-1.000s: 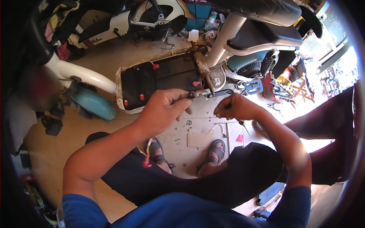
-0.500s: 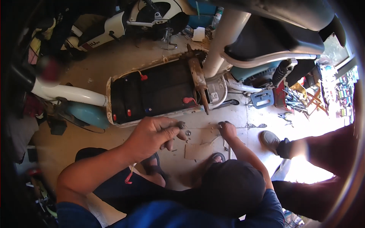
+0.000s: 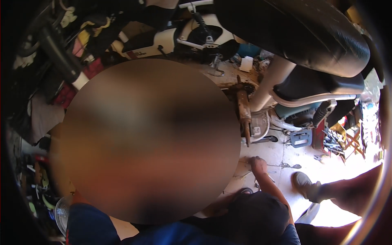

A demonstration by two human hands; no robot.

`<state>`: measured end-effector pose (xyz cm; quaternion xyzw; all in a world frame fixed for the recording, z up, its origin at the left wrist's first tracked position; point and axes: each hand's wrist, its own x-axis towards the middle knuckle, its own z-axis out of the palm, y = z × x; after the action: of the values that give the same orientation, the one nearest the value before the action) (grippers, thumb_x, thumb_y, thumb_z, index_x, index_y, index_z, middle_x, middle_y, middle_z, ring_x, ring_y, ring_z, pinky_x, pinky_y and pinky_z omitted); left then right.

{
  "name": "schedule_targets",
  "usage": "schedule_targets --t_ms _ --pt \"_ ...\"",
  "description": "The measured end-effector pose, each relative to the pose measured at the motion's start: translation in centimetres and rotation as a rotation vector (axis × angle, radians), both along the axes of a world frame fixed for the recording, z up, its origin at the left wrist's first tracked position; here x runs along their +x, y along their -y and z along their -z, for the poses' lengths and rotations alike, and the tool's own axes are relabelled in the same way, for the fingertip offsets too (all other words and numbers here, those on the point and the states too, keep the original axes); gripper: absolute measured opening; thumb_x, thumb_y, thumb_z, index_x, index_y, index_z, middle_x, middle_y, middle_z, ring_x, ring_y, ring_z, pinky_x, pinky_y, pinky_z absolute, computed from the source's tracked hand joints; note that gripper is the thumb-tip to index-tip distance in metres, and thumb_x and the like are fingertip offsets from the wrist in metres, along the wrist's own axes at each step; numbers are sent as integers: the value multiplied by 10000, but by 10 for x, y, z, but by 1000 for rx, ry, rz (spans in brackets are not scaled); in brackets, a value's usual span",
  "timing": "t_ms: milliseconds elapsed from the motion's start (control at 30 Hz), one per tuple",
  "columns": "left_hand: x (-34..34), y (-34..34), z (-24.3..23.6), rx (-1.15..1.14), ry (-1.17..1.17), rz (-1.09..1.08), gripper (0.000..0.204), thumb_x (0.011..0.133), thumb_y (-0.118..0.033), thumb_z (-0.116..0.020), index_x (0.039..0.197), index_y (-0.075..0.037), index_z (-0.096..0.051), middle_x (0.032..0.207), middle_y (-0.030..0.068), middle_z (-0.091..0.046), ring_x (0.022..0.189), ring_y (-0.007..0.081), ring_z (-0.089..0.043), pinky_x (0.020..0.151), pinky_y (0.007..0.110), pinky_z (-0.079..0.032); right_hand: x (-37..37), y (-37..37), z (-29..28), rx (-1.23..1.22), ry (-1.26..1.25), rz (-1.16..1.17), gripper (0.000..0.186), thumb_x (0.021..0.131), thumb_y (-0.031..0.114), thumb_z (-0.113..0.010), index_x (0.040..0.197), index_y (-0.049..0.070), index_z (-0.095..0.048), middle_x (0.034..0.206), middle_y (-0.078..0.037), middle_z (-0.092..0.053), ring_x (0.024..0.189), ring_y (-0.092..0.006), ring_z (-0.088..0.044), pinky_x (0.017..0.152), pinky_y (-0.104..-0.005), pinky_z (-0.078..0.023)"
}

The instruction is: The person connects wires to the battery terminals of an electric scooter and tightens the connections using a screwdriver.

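Note:
A large round blurred patch hides my left hand, most of my left forearm and the middle of the bike frame. Only a bit of my left arm [image 3: 79, 198] shows at the patch's lower left edge. My right hand [image 3: 259, 165] reaches down close to the floor, its fingers drawn together at the tips; what they pinch, if anything, is too small to name. Beyond it, a rusty crank tube [image 3: 243, 108] stands out from the frame beside a toothed sprocket [image 3: 249, 86]. A thin rod or tool [image 3: 269, 177] lies by my right wrist.
A black saddle [image 3: 322, 84] and a thick grey post [image 3: 273, 83] stand over the right side. A blue-grey footplate [image 3: 301, 139] and a red toolbox [image 3: 318, 134] lie farther right. Another person's shoe [image 3: 303, 183] is planted nearby. A white scooter [image 3: 153, 45] stands at the back.
The whole scene has shifted right and down in view. The blurred patch now covers my left hand, which held a small metal part before. My right hand stays low by the floor.

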<state>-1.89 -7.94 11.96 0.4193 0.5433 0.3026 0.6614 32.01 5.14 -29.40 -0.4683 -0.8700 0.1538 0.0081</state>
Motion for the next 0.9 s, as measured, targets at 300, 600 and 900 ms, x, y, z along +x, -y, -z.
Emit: schedule_targets --t_ms 300,600,900 --pt "4 9 3 43 -9 16 281 1096 -146 -600 1329 8 -638 955 48 -735 779 81 -674 635 248 -543 -4 2 1 5 95 -32 142 861 127 -646 933 49 -741 966 -226 -773 879 -404 -757 797 -505 -611" --pt "-9 16 -2 276 -64 1 276 1052 -211 -704 1117 56 -735 890 40 -750 777 85 -681 690 274 -533 -22 30 -120 -54 -245 217 107 761 159 -755 799 61 -733 764 -175 -754 721 -389 -740 735 -466 -615" --pt "-14 13 -16 392 -29 -203 236 982 -200 -752 947 33 -760 757 46 -712 629 69 -603 592 264 -476 -56 39 -431 -466 -406 120 217 915 158 -852 1043 -12 -811 779 -54 -769 634 -73 -657 595 -274 -556"
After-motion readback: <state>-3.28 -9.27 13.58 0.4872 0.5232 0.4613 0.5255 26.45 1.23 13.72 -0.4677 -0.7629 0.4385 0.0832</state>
